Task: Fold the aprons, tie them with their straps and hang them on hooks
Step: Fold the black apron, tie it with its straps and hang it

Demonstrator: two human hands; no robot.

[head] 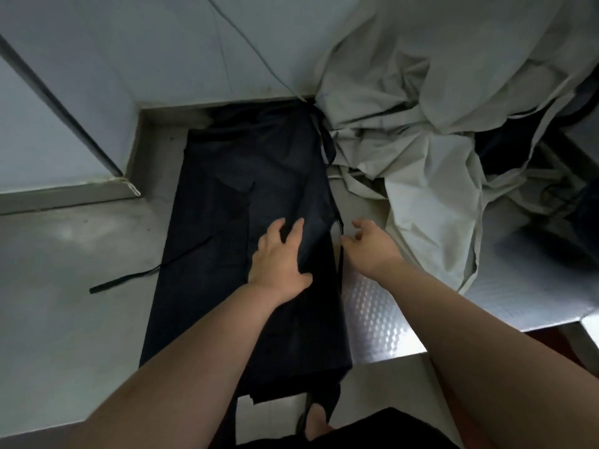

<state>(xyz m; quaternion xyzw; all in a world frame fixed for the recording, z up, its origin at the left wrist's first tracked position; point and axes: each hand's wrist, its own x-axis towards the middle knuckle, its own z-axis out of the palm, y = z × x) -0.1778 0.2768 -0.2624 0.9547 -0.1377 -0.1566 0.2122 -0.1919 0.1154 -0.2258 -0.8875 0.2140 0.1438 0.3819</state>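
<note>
The left forearm (194,351) and the right forearm (453,319) are both bare and reach forward, coming closer to each other toward the wrists. The left hand (280,257) lies palm down, its fingers straight and spread, the thumb out to the right. The right hand (372,247) is just beside it, turned toward it, fingers loosely curved, thumb apart from them.

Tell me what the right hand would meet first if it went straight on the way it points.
Most likely the thin black strap along the dark apron, at its right edge: the right hand points up-left at it, fingertips nearly touching. Its height is unclear.
</note>
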